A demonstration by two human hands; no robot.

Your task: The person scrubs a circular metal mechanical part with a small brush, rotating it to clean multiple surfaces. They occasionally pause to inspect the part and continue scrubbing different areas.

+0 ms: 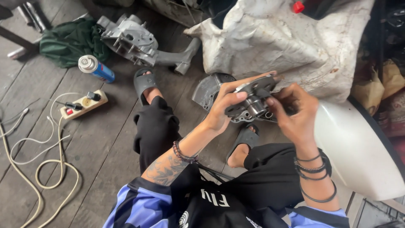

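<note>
Matt metal part [252, 100] (greasy), rough wooden floor [101, 126]

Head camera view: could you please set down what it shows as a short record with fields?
Setting: wooden plank floor, person seated, feet in black sandals
Left hand: grips the left side of a round grey metal engine part
Right hand: holds the part's right side, fingers near its central hub
Behind the hands: white sack, grey disc-shaped cover
Floor, left: spray can, power strip, coiled cable, green cloth, grey engine casing
Right: white curved panel
</note>
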